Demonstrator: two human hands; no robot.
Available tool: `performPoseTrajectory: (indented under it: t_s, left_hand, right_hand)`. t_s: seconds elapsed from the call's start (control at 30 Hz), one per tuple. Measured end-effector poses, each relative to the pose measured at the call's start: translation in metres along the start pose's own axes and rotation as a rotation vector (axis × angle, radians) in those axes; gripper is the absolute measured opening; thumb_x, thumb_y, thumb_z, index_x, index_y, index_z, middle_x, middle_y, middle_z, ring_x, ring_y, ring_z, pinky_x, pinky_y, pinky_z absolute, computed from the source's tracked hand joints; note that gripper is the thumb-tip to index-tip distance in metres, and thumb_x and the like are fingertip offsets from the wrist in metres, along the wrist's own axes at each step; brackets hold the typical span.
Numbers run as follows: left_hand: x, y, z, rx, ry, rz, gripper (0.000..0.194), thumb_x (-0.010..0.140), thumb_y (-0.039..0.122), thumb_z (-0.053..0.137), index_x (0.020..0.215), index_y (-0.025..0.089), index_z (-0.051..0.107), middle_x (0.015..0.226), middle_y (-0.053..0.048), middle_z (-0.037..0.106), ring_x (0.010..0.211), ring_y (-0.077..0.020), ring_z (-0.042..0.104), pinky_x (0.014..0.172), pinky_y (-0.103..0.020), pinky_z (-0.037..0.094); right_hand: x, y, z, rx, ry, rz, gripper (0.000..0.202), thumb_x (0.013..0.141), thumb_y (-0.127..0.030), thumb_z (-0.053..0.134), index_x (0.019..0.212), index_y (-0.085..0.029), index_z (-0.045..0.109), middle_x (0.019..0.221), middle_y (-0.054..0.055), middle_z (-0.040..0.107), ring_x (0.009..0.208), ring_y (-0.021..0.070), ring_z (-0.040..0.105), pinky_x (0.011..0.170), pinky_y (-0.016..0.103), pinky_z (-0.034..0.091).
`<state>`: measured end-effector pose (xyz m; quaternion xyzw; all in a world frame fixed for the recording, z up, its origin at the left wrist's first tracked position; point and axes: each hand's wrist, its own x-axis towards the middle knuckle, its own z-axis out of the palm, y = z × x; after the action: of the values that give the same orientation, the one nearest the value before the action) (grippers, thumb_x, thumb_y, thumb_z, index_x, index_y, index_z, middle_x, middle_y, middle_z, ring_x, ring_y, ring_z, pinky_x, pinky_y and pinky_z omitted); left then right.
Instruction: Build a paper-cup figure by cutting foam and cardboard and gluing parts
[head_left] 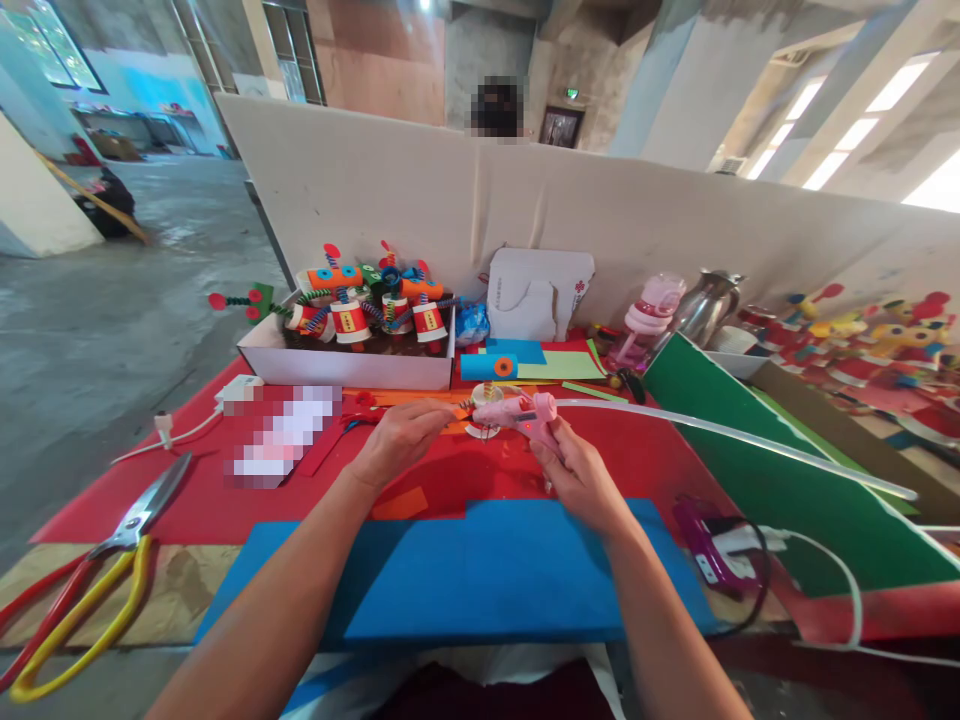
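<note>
My right hand (574, 465) is wrapped round the handle of a pink glue gun (525, 412), which points left; a long clear glue stick (735, 430) runs out behind it. My left hand (405, 435) pinches a small dark coiled strip (465, 408) near the gun's nozzle. Behind the gun's front stands a paper cup (487, 395), partly hidden. Just beyond it lies a blue paper roll (487, 367) with an orange disc. Under my forearms is a blue sheet (480, 570) on the red-covered table (202, 500).
A white box (345, 368) of paper-cup figures stands at the back left. Large scissors (135, 525) lie at the left edge. At right are a green board (780, 490), a purple power block (712, 550) and cables. A pink bottle (649, 320) and steel jug (705, 305) stand behind.
</note>
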<state>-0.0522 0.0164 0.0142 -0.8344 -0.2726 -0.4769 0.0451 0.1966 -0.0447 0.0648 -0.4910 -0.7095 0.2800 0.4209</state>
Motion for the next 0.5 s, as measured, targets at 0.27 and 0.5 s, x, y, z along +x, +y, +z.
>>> performPoseTrajectory:
  t_s: [0.27,0.5]
  left_hand:
    - [0.0000,0.0001,0.0006,0.001,-0.007,0.011,0.020,0.091,0.012,0.048,0.093,0.017,0.067,0.090,-0.008,0.074,0.086,-0.0152,0.070,0.078,-0.025,0.057]
    - [0.0000,0.0017,0.0007,0.005,-0.028,-0.012,0.020,0.093,0.015,0.048,0.093,0.017,0.068,0.090,-0.008,0.074,0.086,-0.0149,0.069,0.078,-0.024,0.057]
  right_hand:
    - [-0.0006,-0.0013,0.0005,-0.013,0.005,0.021,0.017,0.085,-0.034,0.056,0.096,-0.022,0.062,0.077,0.004,0.065,0.071,0.0198,0.060,0.061,0.027,0.043]
    - [0.0003,-0.0011,0.0005,-0.016,0.012,0.025,0.018,0.084,-0.033,0.057,0.097,-0.023,0.063,0.074,0.003,0.064,0.070,0.0202,0.060,0.059,0.027,0.043]
